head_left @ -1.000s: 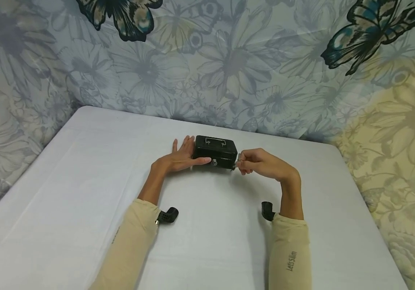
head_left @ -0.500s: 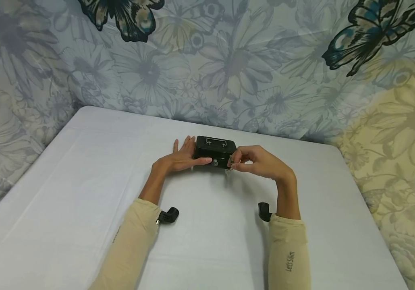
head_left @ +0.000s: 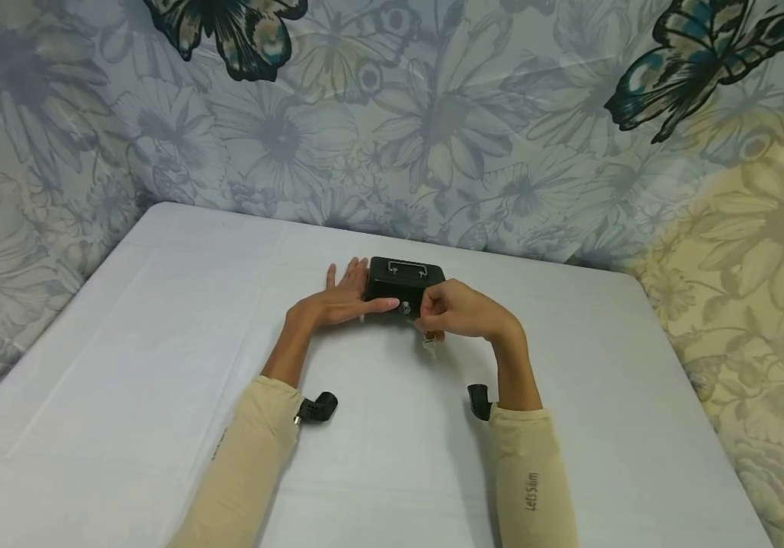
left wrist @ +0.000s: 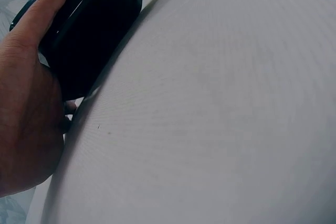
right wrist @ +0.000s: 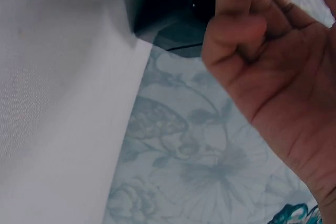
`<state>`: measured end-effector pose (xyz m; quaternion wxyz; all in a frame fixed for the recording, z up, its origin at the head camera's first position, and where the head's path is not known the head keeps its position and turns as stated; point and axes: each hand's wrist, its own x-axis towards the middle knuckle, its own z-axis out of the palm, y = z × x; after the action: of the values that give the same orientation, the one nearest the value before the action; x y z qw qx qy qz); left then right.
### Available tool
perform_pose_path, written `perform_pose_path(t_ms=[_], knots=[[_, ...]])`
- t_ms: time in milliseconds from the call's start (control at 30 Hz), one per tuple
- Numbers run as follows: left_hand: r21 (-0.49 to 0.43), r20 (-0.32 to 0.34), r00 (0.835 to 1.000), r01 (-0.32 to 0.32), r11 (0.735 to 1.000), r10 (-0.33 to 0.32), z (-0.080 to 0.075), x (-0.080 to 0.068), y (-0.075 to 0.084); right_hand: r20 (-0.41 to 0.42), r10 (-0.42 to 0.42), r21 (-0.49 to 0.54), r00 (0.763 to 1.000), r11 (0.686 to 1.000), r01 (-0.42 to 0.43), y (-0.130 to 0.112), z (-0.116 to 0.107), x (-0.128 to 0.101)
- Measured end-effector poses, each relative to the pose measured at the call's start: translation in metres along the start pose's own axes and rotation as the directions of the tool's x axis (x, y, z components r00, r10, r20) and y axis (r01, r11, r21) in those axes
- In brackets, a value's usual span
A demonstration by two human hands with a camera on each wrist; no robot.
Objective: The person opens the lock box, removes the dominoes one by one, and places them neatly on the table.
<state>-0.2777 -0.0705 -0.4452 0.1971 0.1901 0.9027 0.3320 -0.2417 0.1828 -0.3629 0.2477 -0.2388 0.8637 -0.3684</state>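
Note:
A small black cash box [head_left: 392, 285] with a wire handle on its lid stands on the white table, lid down. Its silver lock [head_left: 405, 308] faces me and also shows at the top of the left wrist view. My left hand [head_left: 337, 302] rests against the box's left end, fingers straight and thumb laid along the front beside the lock. Close to the front right of the box, my right hand [head_left: 463, 310] pinches a key in curled fingers. A small bunch of keys [head_left: 429, 346] dangles below it. The pinched key itself is mostly hidden by the fingers.
The white-covered table [head_left: 378, 457] ends just behind the box, near a wall cloth [head_left: 433, 152] printed with flowers and butterflies. Black wrist cameras [head_left: 319, 407] stick out from both beige sleeves.
My right hand has moved left from the box's right end to its front, bringing the keys nearer the lock. The left hand and the box have stayed in place.

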Motion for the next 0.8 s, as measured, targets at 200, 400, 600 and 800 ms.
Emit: perform_pose_path(t_ms=[200,400,600,800], knots=[[0.002,0.001,1.0,-0.012,1.0,0.012,-0.001,0.001,-0.002,-0.037,0.039,-0.102,0.999,0.994,-0.043,-0.01,0.005,0.004],[-0.02,-0.001,1.0,-0.018,1.0,0.018,-0.002,0.002,-0.003,-0.076,0.014,-0.148,0.997,0.989,-0.026,-0.014,0.006,0.005],[-0.005,0.006,1.0,-0.009,1.0,0.009,0.0,0.008,-0.008,-0.112,0.007,-0.191,0.994,0.981,-0.029,-0.018,0.009,0.005],[-0.007,0.001,1.0,-0.012,1.0,0.012,-0.001,0.008,-0.007,-0.164,0.04,-0.303,0.986,0.949,-0.089,-0.03,0.013,0.005]])
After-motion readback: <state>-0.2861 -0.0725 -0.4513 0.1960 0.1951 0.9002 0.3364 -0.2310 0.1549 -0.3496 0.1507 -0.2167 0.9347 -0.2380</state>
